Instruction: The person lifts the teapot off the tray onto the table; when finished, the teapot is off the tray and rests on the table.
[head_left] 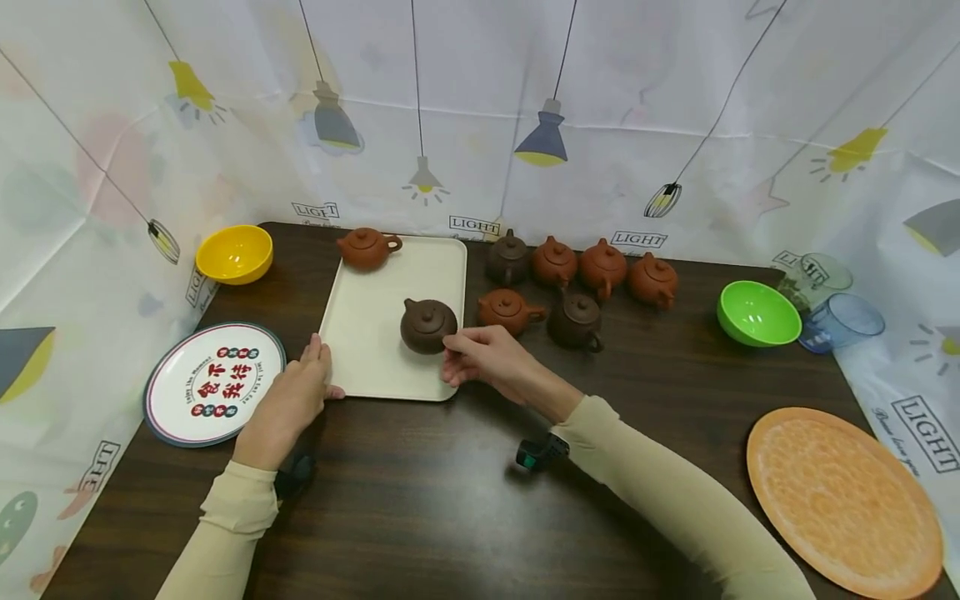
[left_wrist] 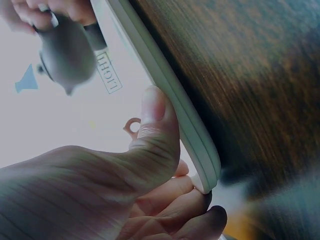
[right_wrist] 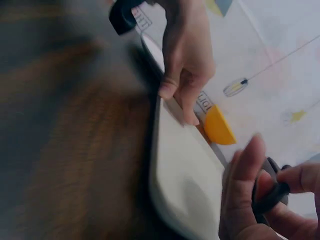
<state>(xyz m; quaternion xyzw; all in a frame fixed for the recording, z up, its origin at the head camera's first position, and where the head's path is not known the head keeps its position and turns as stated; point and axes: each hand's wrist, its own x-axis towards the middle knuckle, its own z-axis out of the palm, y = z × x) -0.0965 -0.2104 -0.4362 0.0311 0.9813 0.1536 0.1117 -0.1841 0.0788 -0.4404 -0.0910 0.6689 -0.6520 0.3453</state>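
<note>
A cream rectangular tray [head_left: 367, 350] lies left of the middle of the table, its near left corner gripped by my left hand [head_left: 292, 396]. In the left wrist view the thumb [left_wrist: 154, 107] lies along the tray's rim and the other fingers bend around the corner. My right hand [head_left: 495, 362] pinches the handle of a dark brown teapot [head_left: 427, 325] over the tray's near right part. The right wrist view shows that dark handle [right_wrist: 270, 199] between thumb and fingers. A reddish-brown teapot [head_left: 365, 250] sits at the tray's far left corner.
Right of the tray stand several more teapots, reddish [head_left: 602, 265] and dark brown [head_left: 576, 318]. A patterned plate [head_left: 168, 387] and a yellow bowl [head_left: 235, 254] are at left. At right are a green bowl [head_left: 759, 313], a blue cup [head_left: 843, 323] and an orange round mat [head_left: 843, 500].
</note>
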